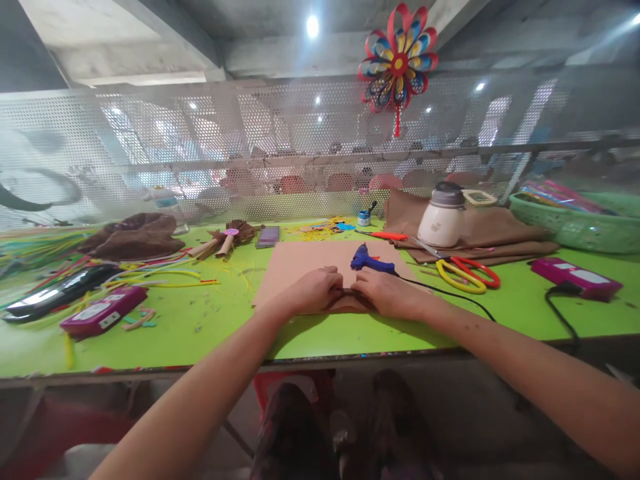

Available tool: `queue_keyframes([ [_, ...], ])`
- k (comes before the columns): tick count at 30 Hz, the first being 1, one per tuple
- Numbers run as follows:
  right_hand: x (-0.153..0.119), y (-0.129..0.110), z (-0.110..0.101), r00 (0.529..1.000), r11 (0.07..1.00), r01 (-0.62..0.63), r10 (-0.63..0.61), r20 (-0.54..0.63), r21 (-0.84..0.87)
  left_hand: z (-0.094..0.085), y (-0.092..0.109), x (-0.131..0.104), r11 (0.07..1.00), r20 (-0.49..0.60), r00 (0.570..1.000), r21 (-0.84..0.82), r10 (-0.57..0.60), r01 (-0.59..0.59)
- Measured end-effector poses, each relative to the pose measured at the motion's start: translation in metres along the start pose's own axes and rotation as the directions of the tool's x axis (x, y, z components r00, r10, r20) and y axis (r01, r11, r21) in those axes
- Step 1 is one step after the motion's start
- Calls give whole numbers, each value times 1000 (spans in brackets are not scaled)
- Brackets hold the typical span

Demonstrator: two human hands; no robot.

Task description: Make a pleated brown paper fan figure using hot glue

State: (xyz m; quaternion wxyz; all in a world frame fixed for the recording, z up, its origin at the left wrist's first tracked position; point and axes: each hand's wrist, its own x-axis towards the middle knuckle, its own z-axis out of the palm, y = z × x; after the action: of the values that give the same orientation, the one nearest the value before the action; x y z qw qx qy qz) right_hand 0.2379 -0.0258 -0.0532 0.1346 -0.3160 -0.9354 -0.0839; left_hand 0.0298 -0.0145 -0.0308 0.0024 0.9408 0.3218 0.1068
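A tan cardboard sheet [295,263] lies on the green table in front of me. At its near edge, my left hand [320,288] and my right hand [377,290] face each other with fingers curled closed. Both pinch a thin dark brown strip [347,291] that runs between them; whether it is paper or cloth I cannot tell. Just beyond my right hand, a blue glue gun [371,260] rests on the cardboard, its black cord trailing right. My fingers hide most of the strip.
Right of the cardboard are yellow and red-handled scissors [467,275], a white bottle [441,217], folded brown cloth [520,230], a purple power box [577,277] and a green basket [575,223]. Leftward lie another purple box [105,311] and brown cloth [133,237]. The table edge [320,360] is near me.
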Motion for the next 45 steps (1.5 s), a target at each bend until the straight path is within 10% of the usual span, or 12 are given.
queue_keyframes([
  [13, -9, 13, -3, 998, 947, -27, 45, -49, 320, -1, -5, 3, 997, 42, 999, -77, -22, 26],
  [21, -5, 10, 4, 984, 955, -143, 164, -63, 259, -3, -5, 2, 996, 27, 999, -81, -38, 40],
  [35, -6, 8, 10, 993, 999, 11, -16, -121, -37, -2, -6, 1, 994, 34, 998, -97, -47, 50],
  [45, -14, 13, -1, 993, 955, -31, 64, -104, 296, -3, -5, -1, 996, 27, 1000, -91, -3, 6],
])
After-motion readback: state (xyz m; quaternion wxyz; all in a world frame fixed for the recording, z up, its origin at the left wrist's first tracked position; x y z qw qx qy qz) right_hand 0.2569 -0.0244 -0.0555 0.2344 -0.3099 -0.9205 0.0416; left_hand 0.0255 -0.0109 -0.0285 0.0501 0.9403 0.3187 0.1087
